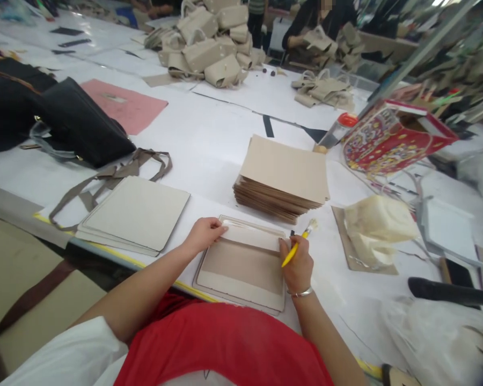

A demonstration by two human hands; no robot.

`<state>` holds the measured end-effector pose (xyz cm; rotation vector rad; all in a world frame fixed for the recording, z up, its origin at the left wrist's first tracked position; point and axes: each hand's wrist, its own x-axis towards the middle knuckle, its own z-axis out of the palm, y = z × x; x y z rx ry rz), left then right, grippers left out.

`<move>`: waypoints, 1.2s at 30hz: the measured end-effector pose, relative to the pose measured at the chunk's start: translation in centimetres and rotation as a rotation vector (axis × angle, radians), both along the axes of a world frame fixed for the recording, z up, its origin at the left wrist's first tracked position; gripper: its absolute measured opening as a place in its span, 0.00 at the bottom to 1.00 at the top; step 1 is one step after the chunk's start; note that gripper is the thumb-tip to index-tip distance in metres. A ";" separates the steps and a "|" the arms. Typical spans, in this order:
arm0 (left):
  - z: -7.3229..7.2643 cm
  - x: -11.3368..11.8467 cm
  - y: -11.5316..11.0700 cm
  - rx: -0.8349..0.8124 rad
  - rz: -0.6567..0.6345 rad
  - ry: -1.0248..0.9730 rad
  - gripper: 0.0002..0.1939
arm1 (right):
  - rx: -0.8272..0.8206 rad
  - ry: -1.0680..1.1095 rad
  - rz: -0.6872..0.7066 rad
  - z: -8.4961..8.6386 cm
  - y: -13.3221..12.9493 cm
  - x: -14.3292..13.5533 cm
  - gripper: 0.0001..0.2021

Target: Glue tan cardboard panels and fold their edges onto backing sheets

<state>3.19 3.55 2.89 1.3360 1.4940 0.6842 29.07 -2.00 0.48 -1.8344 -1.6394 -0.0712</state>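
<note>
In front of me lies a flat beige panel (pixel 241 287) with rounded corners and a darker tan piece (pixel 241 262) on it. A pale strip (pixel 251 236) runs across its far part. My left hand (pixel 206 233) pinches the strip's left end between thumb and fingers. My right hand (pixel 298 266) is closed around a yellow-handled brush (pixel 290 254), bristles pointing up and away. Its thumb also touches the strip's right end. Just beyond is a tall stack of tan sheets (pixel 285 166). Several beige panels (pixel 139 212) lie stacked to the left.
A glue-stained container (pixel 380 222) stands on a board at the right, near a red patterned box (pixel 390 139) and a red-lidded jar (pixel 340 128). Black bags (pixel 84 120) and a pink sheet (pixel 124 104) lie left. Beige bags (pixel 209 45) are heaped farther back, near other people.
</note>
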 end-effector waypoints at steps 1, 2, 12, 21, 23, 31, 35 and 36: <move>-0.2 0.0 0.5 0.070 -0.010 0.099 0.15 | -0.007 -0.009 0.003 -0.4 0.4 0.0 0.18; -0.3 -0.1 0.9 0.132 -0.018 0.184 0.15 | -0.016 -0.018 0.005 -0.7 0.7 -0.1 0.18; -2.0 0.4 2.8 0.190 -0.022 0.415 0.14 | -0.124 0.023 -0.038 -2.1 2.4 0.2 0.19; -2.0 0.3 3.5 0.108 -0.027 0.402 0.15 | -0.153 0.106 -0.045 -1.9 2.5 0.0 0.17; -2.1 0.2 3.5 0.108 -0.037 0.400 0.16 | -0.166 0.125 -0.047 -2.0 2.5 -0.1 0.16; -1.7 0.3 2.2 0.224 -0.009 0.509 0.14 | -0.142 0.114 -0.087 -1.8 2.5 0.4 0.20; -0.4 -4.5 -0.5 0.512 0.093 0.563 0.13 | -0.058 -0.002 -0.161 -0.4 1.0 1.6 0.24; -0.1 -6.6 -1.4 0.587 0.124 0.613 0.16 | -0.019 -0.023 -0.172 -0.1 0.5 1.9 0.25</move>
